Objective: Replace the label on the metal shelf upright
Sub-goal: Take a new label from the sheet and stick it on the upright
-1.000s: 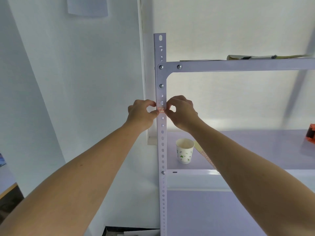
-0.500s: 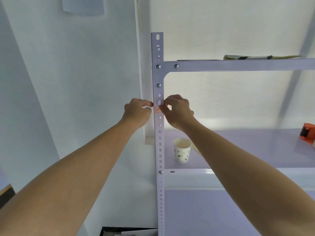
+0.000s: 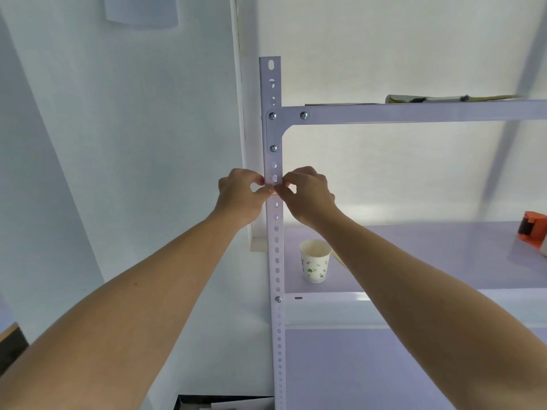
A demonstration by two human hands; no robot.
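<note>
A: Where are your hands right now?

B: Your left hand [image 3: 239, 196] and right hand [image 3: 307, 193] are both raised to the metal shelf upright [image 3: 275, 261], one on each side of it, just below the bolted corner bracket [image 3: 273, 131].

A: And the label?

B: The label [image 3: 273, 193] is on the front face of the upright, between your two thumbs. Only a thin reddish sliver of it shows; your fingertips cover the rest.

A: What are your fingers doing?

B: On each hand the thumb and forefinger are pinched together at the upright's edge, with the other fingers curled in. Your thumbs press against the strip where the label sits. You seem to be pinching the label's ends, but I cannot tell for sure.

A: Anything else near?

B: To the right, a paper cup [image 3: 315, 260] stands upright on the shelf [image 3: 444, 253], close to the post. An orange tape dispenser [image 3: 534, 226] sits at the far right edge of that shelf.
</note>
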